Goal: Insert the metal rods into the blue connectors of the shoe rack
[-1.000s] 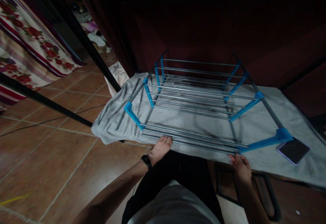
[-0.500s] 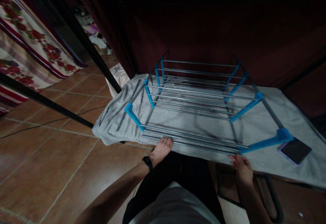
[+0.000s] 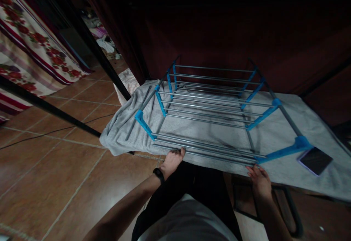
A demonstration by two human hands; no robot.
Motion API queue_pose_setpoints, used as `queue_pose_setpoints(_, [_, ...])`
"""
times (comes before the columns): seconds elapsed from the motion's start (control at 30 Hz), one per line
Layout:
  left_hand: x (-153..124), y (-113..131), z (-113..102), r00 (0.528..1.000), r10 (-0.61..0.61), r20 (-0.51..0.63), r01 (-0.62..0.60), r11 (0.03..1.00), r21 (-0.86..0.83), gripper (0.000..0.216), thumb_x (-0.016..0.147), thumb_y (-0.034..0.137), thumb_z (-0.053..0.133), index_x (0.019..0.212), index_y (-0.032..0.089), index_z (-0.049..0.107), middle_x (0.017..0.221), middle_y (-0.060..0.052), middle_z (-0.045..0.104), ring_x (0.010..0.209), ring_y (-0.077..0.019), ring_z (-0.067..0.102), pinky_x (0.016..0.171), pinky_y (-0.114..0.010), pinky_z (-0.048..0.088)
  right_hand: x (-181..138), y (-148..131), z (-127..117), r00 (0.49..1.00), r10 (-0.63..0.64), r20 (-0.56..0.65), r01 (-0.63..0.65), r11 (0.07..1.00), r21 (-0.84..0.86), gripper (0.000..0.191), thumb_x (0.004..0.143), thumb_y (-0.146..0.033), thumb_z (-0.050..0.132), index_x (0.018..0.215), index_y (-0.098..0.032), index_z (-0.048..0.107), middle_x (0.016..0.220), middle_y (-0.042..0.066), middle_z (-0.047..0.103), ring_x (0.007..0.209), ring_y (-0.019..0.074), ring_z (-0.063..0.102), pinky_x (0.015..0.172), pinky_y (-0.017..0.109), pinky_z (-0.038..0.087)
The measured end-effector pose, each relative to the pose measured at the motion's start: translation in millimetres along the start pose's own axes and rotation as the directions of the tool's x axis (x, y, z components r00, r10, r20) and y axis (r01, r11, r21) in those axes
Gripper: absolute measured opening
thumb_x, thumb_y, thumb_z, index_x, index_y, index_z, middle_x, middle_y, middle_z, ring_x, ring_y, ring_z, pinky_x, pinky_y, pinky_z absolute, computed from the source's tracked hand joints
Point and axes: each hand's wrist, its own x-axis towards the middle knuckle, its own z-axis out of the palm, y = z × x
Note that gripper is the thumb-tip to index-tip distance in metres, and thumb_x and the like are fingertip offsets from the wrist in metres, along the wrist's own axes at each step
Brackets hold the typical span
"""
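A metal rack (image 3: 214, 105) with grey rods and blue plastic side brackets stands on a grey cloth (image 3: 274, 135) spread over a low table. My left hand (image 3: 172, 160), with a black band on its wrist, curls its fingers over the rack's nearest rods at the left. My right hand (image 3: 259, 180) rests at the near right corner, fingertips against the end of the front rods by a blue bracket (image 3: 285, 149). Its fingers lie extended.
A dark phone (image 3: 315, 160) lies on the cloth at the right, beside the rack's corner. Black poles (image 3: 49, 107) cross the tiled floor on the left before a floral fabric (image 3: 33, 51). A dark wall stands behind the table. A black metal frame (image 3: 290, 211) sits below the table's edge.
My left hand's fingers have bent down over the front rods, where before they lay flat. The right hand stays at the corner. The rack has barely shifted.
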Motion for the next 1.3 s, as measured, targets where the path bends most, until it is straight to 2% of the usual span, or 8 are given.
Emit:
queue_pose_setpoints(0.37, [-21,-38,-3,0.964,-0.266,0.007,0.265,0.958,-0.112,0.039,0.092,0.017,0.056,0.130,0.011,0.055,0.095,-0.020,0.073,0.091,-0.0322,0.073,0.082,-0.041,0.053,-6,-6,4,0.999,-0.031,0.017,0.031,0.999,-0.011,0.044,0.058,-0.042,0.088,0.084,-0.025,0.057,0.080,-0.007,0.066,0.071,0.0149,0.073,0.056,0.023,0.056])
queue_pose_setpoints(0.6, [-27,-55,-11,0.874,-0.485,0.037,0.480,0.847,-0.227,0.031,0.097,0.019,0.045,0.124,0.013,0.058,0.089,-0.020,0.072,0.089,-0.0340,0.073,0.083,-0.042,0.051,-8,-9,6,1.000,-0.031,0.005,0.031,0.999,-0.011,0.044,0.058,-0.043,0.087,0.081,-0.026,0.054,0.076,-0.007,0.065,0.070,0.0158,0.072,0.053,0.023,0.053])
queue_pose_setpoints(0.73, [-29,-60,-14,0.787,-0.615,0.039,0.594,0.740,-0.316,0.031,0.097,0.023,0.045,0.123,0.018,0.061,0.089,-0.015,0.072,0.091,-0.0316,0.072,0.080,-0.038,0.049,-6,-7,5,0.999,-0.032,0.014,0.033,0.999,-0.027,0.045,0.057,-0.042,0.087,0.082,-0.025,0.055,0.076,-0.006,0.065,0.070,0.0164,0.073,0.053,0.023,0.054])
queue_pose_setpoints(0.83, [-30,-64,-14,0.702,-0.712,0.026,0.610,0.582,-0.537,0.026,0.091,0.023,0.056,0.115,0.022,0.065,0.085,-0.009,0.071,0.091,-0.0287,0.070,0.077,-0.034,0.047,-5,-7,5,1.000,0.003,-0.011,-0.003,1.000,-0.013,0.046,0.054,-0.042,0.089,0.082,-0.024,0.056,0.075,-0.006,0.066,0.070,0.0161,0.073,0.054,0.023,0.054])
queue_pose_setpoints(0.93, [-27,-68,-12,0.596,-0.796,0.109,0.434,0.205,-0.877,0.020,0.078,0.014,0.066,0.095,0.024,0.068,0.068,0.000,0.062,0.077,-0.0226,0.065,0.069,-0.028,0.044,-4,-7,4,1.000,-0.002,-0.014,0.002,1.000,-0.008,0.046,0.055,-0.044,0.088,0.081,-0.024,0.056,0.075,-0.007,0.066,0.067,0.0160,0.073,0.053,0.023,0.054])
queue_pose_setpoints(1.03, [-19,-71,-11,0.551,-0.801,0.234,0.231,-0.123,-0.965,0.018,0.070,0.009,0.066,0.083,0.021,0.066,0.058,0.004,0.056,0.060,-0.0163,0.059,0.060,-0.025,0.043,-2,-4,3,1.000,0.001,-0.013,-0.001,1.000,-0.015,0.045,0.055,-0.043,0.088,0.081,-0.025,0.056,0.075,-0.007,0.066,0.068,0.0163,0.073,0.052,0.023,0.054])
queue_pose_setpoints(1.2, [-13,-74,-8,0.516,-0.790,0.331,0.074,-0.344,-0.936,0.018,0.074,0.016,0.067,0.090,0.020,0.059,0.062,0.003,0.062,0.057,-0.0142,0.064,0.058,-0.024,0.050,3,1,0,1.000,-0.005,-0.020,0.004,0.999,-0.033,0.043,0.057,-0.041,0.088,0.082,-0.024,0.057,0.078,-0.006,0.067,0.070,0.0180,0.073,0.052,0.026,0.054])
queue_pose_setpoints(1.3, [-13,-75,-6,0.478,-0.799,0.365,-0.010,-0.420,-0.907,0.026,0.076,0.013,0.068,0.096,0.022,0.054,0.064,0.006,0.062,0.055,-0.0117,0.065,0.058,-0.021,0.050,3,1,0,1.000,-0.006,-0.024,0.005,1.000,-0.031,0.044,0.056,-0.042,0.088,0.083,-0.024,0.057,0.078,-0.005,0.067,0.070,0.0182,0.073,0.052,0.026,0.054])
